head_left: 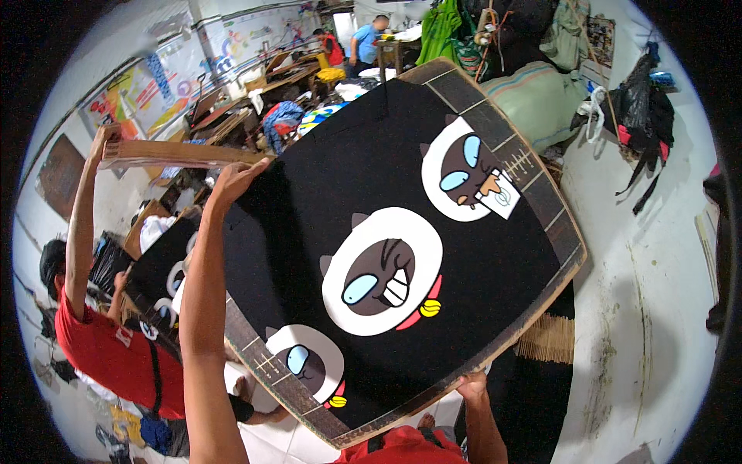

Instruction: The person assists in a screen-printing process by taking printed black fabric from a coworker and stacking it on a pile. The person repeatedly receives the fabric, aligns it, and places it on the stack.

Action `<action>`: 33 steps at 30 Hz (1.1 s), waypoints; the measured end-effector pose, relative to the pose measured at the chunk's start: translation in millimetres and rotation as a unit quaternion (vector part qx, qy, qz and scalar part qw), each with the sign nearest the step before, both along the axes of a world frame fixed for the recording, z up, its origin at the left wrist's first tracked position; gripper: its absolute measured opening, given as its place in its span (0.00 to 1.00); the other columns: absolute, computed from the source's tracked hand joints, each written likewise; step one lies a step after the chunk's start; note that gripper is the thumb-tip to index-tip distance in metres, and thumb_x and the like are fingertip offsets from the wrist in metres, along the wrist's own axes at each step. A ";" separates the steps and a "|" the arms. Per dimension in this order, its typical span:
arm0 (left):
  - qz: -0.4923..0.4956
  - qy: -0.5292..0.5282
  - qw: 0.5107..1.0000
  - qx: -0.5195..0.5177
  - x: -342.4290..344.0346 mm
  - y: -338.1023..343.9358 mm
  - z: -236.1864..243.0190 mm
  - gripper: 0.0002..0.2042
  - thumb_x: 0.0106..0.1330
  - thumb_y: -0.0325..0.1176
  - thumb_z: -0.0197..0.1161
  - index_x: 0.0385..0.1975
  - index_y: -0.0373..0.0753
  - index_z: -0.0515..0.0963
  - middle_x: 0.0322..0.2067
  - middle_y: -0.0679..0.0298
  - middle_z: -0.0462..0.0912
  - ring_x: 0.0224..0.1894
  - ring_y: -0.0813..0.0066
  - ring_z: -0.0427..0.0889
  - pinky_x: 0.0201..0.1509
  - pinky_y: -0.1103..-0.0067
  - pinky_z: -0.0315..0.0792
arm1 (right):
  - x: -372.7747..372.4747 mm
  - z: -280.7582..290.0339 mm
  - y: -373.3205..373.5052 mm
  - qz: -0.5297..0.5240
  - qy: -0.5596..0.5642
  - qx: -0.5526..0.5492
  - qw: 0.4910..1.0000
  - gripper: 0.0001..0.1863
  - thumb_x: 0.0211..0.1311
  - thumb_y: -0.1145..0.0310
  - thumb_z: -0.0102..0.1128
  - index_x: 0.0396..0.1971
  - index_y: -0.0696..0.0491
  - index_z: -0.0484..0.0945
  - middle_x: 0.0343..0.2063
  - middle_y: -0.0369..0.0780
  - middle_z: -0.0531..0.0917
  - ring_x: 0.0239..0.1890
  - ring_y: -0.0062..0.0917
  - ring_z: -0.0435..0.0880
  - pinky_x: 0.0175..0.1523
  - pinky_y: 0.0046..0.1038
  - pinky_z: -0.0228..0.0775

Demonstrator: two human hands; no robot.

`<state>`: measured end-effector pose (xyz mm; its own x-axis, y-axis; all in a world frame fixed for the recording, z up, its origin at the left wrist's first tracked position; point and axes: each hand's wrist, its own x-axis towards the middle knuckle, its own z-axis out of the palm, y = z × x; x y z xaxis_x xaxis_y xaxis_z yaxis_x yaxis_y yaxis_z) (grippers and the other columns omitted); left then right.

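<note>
A large wooden board [560,240] is tilted up before me, with black fabric [502,294] lying over most of it. Three printed cat faces in white, grey and light blue run across the cloth, the biggest cat face [382,271] in the middle. My left hand [236,182] grips the board's far left edge, beside the end of a wooden slat [178,154]; whether it touches the slat I cannot tell. At the near edge, lower right, my right hand [473,384] has its thumb on the rim and its fingers hidden underneath.
At left, a co-worker in a red shirt [116,363] raises one hand [106,139] to the slat's other end. A white wall [618,294] and bulging sacks [533,104] stand right. Two people [363,46] and cluttered cloth piles [282,120] are at the back.
</note>
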<state>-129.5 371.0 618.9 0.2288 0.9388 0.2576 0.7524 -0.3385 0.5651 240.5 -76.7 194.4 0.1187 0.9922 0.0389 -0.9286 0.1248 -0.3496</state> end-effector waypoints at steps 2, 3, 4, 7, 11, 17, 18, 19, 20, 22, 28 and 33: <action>-0.034 -0.014 0.999 -0.012 14.1 7.9 0.3 0.33 0.57 0.63 0.61 0.34 0.28 0.81 0.34 0.55 0.82 0.40 0.67 0.78 0.47 0.72 0.70 | -10.1 -10.2 -6.6 -0.031 0.019 0.015 0.999 0.32 0.40 0.85 0.65 0.51 0.57 0.72 0.49 0.44 0.78 0.51 0.42 0.77 0.58 0.45 0.68; -0.048 -0.043 0.998 -0.015 20.4 4.4 -1.4 0.31 0.58 0.61 0.62 0.26 0.30 0.81 0.24 0.63 0.78 0.30 0.73 0.73 0.37 0.73 0.68 | -14.8 -18.4 -12.9 -0.069 -0.101 0.005 0.993 0.29 0.42 0.85 0.65 0.49 0.56 0.73 0.46 0.42 0.78 0.49 0.39 0.78 0.55 0.41 0.69; -0.036 -0.054 0.998 -0.008 25.0 5.3 -2.0 0.30 0.58 0.60 0.63 0.23 0.31 0.79 0.21 0.65 0.75 0.27 0.75 0.70 0.33 0.74 0.65 | -24.9 -28.6 -17.5 -0.121 -0.227 -0.026 0.966 0.26 0.44 0.85 0.64 0.47 0.56 0.74 0.42 0.39 0.79 0.46 0.35 0.78 0.52 0.38 0.71; -0.086 -0.127 0.987 0.047 57.8 -8.2 -7.4 0.30 0.56 0.60 0.65 0.10 0.38 0.69 0.13 0.73 0.61 0.19 0.81 0.56 0.23 0.74 0.52 | -34.8 -51.0 -48.2 -0.039 -0.052 -0.106 0.992 0.26 0.46 0.85 0.62 0.49 0.57 0.74 0.47 0.41 0.79 0.48 0.33 0.78 0.52 0.35 0.72; -0.158 -0.064 0.972 0.161 83.1 -59.5 -17.4 0.31 0.55 0.60 0.65 0.08 0.37 0.66 0.10 0.70 0.60 0.17 0.79 0.57 0.21 0.73 0.53 | -67.7 -32.5 -97.8 0.143 -0.468 -0.137 0.861 0.16 0.61 0.68 0.57 0.50 0.48 0.79 0.50 0.39 0.80 0.54 0.30 0.76 0.62 0.30 0.64; -0.308 0.013 0.930 0.200 99.7 -168.6 -28.5 0.31 0.52 0.59 0.67 0.09 0.35 0.67 0.08 0.59 0.62 0.13 0.68 0.59 0.20 0.70 0.57 | -104.5 217.6 -126.0 -0.185 -0.683 -0.255 0.659 0.13 0.52 0.75 0.67 0.39 0.58 0.81 0.41 0.41 0.83 0.42 0.24 0.83 0.47 0.27 0.76; -0.365 -0.037 0.903 0.224 111.8 -179.2 -27.4 0.29 0.50 0.58 0.68 0.09 0.36 0.68 0.09 0.58 0.65 0.13 0.61 0.64 0.21 0.70 0.59 | -107.5 266.1 -114.4 -0.292 -0.687 -0.284 0.602 0.14 0.50 0.75 0.66 0.40 0.57 0.80 0.42 0.44 0.83 0.45 0.30 0.82 0.50 0.30 0.74; -0.413 -0.025 0.871 0.264 114.8 -200.4 -22.0 0.29 0.49 0.58 0.68 0.09 0.37 0.68 0.09 0.59 0.66 0.13 0.60 0.66 0.21 0.70 0.60 | -110.9 313.5 -118.1 -0.372 -0.759 -0.250 0.472 0.17 0.48 0.75 0.67 0.42 0.56 0.79 0.44 0.46 0.81 0.47 0.34 0.81 0.54 0.33 0.72; -0.457 -0.015 0.835 0.304 119.4 -217.6 -14.9 0.28 0.49 0.58 0.68 0.08 0.38 0.67 0.09 0.59 0.67 0.14 0.58 0.68 0.21 0.71 0.61 | -110.5 355.9 -118.1 -0.412 -0.820 -0.239 0.317 0.20 0.46 0.74 0.67 0.44 0.55 0.78 0.45 0.47 0.80 0.49 0.39 0.80 0.57 0.35 0.70; -0.516 -0.026 0.794 0.321 124.1 -247.9 -17.4 0.27 0.49 0.57 0.68 0.08 0.40 0.66 0.09 0.62 0.66 0.13 0.62 0.69 0.22 0.72 0.62 | -124.3 394.8 -109.8 -0.353 -0.858 -0.241 0.284 0.27 0.44 0.73 0.67 0.49 0.54 0.75 0.49 0.46 0.78 0.53 0.42 0.77 0.59 0.37 0.67; -0.630 -0.038 0.733 0.254 144.0 -291.0 -78.8 0.25 0.51 0.57 0.66 0.10 0.41 0.69 0.13 0.64 0.70 0.17 0.64 0.73 0.26 0.72 0.63 | -118.6 326.9 -100.1 -0.016 -0.862 -0.287 0.419 0.13 0.50 0.68 0.62 0.34 0.59 0.74 0.21 0.54 0.78 0.30 0.53 0.79 0.36 0.48 0.69; -0.605 0.021 0.785 0.131 152.4 -302.9 -156.4 0.29 0.51 0.52 0.67 0.46 0.37 0.72 0.44 0.57 0.76 0.53 0.59 0.73 0.60 0.62 0.58 | -110.5 202.6 -109.1 -0.030 -0.846 -0.279 0.452 0.11 0.50 0.68 0.61 0.31 0.59 0.75 0.21 0.54 0.79 0.29 0.52 0.79 0.36 0.47 0.70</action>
